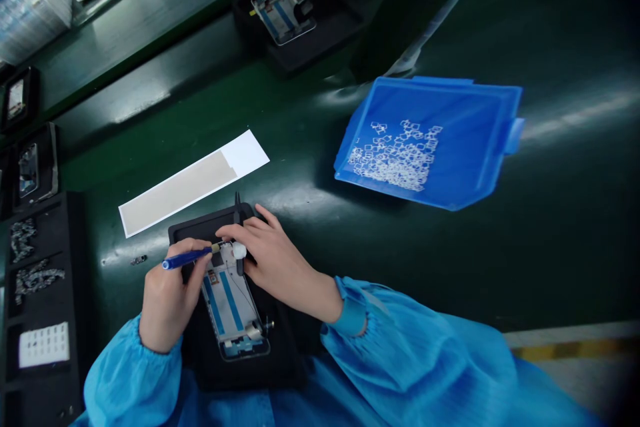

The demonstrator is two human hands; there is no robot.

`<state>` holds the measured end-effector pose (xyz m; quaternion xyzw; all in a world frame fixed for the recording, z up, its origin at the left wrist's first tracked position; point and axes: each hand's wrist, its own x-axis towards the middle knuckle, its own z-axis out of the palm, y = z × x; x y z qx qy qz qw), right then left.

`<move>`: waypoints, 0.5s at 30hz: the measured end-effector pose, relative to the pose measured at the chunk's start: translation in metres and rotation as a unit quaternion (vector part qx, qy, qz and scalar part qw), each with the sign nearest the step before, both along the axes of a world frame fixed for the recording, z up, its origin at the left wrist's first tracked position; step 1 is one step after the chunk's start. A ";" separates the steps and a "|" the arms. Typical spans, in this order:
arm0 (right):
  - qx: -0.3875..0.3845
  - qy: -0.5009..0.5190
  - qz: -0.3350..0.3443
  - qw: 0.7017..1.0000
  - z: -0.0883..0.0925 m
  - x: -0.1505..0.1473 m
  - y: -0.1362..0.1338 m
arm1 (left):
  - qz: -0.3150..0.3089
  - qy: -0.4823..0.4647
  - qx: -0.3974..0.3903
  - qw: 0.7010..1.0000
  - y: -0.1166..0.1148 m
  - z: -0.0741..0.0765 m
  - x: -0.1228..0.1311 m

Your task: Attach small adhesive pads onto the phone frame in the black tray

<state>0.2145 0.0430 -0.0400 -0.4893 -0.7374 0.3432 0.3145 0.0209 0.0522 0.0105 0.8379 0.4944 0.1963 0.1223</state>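
My left hand [167, 293] grips a blue pen-like tool [187, 258] with a yellowish collar, its thin tip over the top end of an opened phone frame [233, 303]. The frame has two blue strips and lies in a black tray [280, 363]. My right hand [280, 263] bends over the frame's upper right corner, index finger close to the tool's tip. Black tweezers [237, 208] stick out past its fingers and seem to be held in it. A white cover [239, 250] appears to sit on the right thumb; what lies under the fingers is hidden.
A blue bin [470, 147] with many small white frames stands right. A white-edged strip sheet [180, 193] lies beyond the tray, a small metal part [139, 259] left of it. Left is a black compartment box [75, 307]; another phone frame [283, 13] sits at the back.
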 end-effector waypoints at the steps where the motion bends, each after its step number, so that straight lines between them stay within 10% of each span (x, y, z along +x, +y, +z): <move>1: 0.001 0.000 -0.001 1.000 0.000 0.000 0.000 | 0.007 -0.005 -0.006 1.000 0.000 0.000 -0.001; 15: 0.003 -0.003 -0.002 1.000 -0.001 0.000 0.001 | -0.022 -0.014 -0.002 1.000 -0.008 -0.006 0.001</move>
